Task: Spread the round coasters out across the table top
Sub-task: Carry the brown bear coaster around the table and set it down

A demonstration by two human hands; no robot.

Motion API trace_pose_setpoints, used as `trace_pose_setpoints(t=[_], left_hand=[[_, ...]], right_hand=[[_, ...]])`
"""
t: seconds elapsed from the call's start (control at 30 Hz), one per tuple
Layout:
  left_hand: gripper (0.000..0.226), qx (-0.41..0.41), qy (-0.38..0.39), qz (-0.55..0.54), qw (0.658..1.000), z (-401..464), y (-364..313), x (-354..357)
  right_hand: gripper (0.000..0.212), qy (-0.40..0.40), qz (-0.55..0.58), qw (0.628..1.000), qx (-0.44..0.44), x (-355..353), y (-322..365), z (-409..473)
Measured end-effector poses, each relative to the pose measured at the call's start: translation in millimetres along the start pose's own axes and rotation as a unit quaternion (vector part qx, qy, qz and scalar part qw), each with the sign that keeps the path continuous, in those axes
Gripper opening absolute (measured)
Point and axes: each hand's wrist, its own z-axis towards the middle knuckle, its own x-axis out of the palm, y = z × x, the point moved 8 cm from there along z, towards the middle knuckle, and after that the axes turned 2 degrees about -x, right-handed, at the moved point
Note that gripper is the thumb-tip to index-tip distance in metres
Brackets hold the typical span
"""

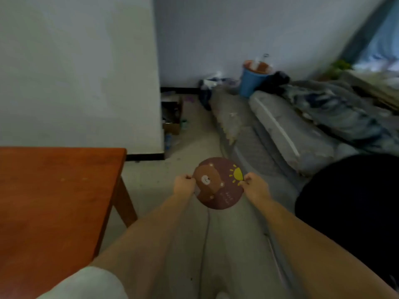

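Left hand (184, 185) and right hand (255, 187): both pinched shut on opposite edges of 1 round brown bear-print coaster (218, 183), held over floor, right of wooden table (54, 186).

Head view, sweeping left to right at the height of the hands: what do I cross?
Table → left hand → coaster, gripped at its two side edges → right hand → black object at the right edge, too dark to identify.
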Motion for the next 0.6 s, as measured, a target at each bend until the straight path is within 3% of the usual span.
trace_pose_setpoints(t=[0.27, 0.37, 0.5, 0.6], left_hand=[[0.022, -0.066, -0.195, -0.129, 0.970, 13.7, 8.1, -90.1], [0.018, -0.083, -0.273, -0.163, 0.944, 7.2, 32.2, -143.2], [0.014, -0.103, -0.364, -0.200, 0.904, -4.2, 74.9, -218.7], [0.030, -0.116, -0.413, -0.224, 0.875, -11.6, 98.2, -265.0]], right_hand=[[0.013, 0.146, -0.025, 0.971, -0.186, 73.7, 129.6, 87.8], [0.004, 0.224, -0.019, 0.945, -0.236, 134.1, 179.9, 80.2], [0.014, 0.299, -0.029, 0.904, -0.303, 212.3, 244.4, 45.1], [0.011, 0.335, -0.043, 0.873, -0.352, 256.4, 291.1, 20.0]])
